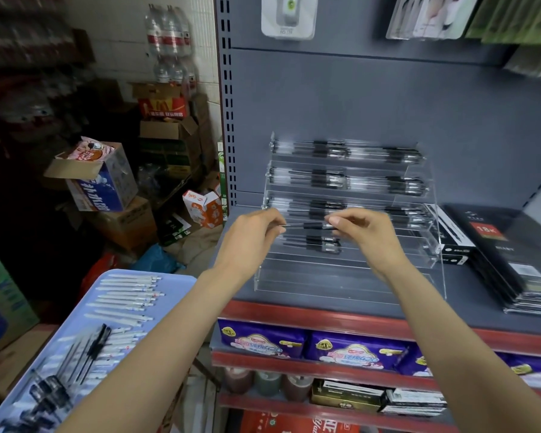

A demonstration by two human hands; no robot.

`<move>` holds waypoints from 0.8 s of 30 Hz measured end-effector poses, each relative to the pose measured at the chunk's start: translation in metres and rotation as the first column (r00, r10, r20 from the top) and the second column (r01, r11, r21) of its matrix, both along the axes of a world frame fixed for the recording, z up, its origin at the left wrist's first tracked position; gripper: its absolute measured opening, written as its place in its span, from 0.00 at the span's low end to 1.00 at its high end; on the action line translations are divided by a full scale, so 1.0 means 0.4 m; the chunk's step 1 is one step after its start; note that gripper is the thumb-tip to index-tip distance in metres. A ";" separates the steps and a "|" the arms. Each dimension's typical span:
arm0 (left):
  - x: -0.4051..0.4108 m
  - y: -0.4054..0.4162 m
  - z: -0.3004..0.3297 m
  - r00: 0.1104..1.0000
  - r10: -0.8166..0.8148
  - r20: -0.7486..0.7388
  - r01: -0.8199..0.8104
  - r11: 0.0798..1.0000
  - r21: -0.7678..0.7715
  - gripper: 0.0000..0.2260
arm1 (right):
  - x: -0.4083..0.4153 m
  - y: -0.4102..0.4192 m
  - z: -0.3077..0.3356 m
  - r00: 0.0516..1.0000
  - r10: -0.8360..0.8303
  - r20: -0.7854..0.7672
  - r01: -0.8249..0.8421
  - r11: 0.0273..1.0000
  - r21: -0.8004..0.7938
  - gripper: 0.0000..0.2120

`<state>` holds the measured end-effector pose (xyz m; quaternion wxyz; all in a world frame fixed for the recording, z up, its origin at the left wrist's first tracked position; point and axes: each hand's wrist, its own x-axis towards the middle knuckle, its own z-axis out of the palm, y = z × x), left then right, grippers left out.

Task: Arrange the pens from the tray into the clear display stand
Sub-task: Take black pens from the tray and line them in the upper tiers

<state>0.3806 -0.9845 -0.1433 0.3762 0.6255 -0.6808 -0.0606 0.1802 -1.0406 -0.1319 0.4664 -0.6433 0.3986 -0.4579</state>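
Observation:
A clear tiered display stand [350, 276] sits on the grey shelf, its upper tiers filled with black pens and its lowest tiers bare. I hold one black pen [310, 226] level in front of the middle tiers. My left hand [250, 239] pinches its left tip and my right hand [366, 229] pinches its right end. Just below it, a few black pens [319, 243] lie on a tier. At the lower left, a light blue tray [85, 314] carries several white pens [125, 295] and several black pens [75, 364].
Black notebooks [512, 260] are stacked to the right of the stand on the shelf [481, 304]. Purple packets [263, 339] fill the shelf below. Cardboard boxes [100, 179] and bottled water packs [169, 35] crowd the floor at the left.

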 end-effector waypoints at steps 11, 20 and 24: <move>0.025 -0.007 -0.034 0.975 0.144 -0.168 -0.086 0.945 0.315 0.24 | -0.043 -0.035 -0.045 0.895 -0.258 -0.364 0.222 0.965 -0.138 0.02; 0.026 -0.004 -0.035 0.962 0.161 -0.221 -0.089 0.949 0.303 0.23 | -0.002 -0.044 -0.026 0.805 -0.115 -0.582 0.088 0.993 -0.076 0.03; 0.026 -0.004 -0.036 0.961 0.162 -0.225 -0.092 0.952 0.292 0.23 | 0.004 -0.044 -0.022 0.762 -0.079 -0.643 0.053 0.997 -0.060 0.06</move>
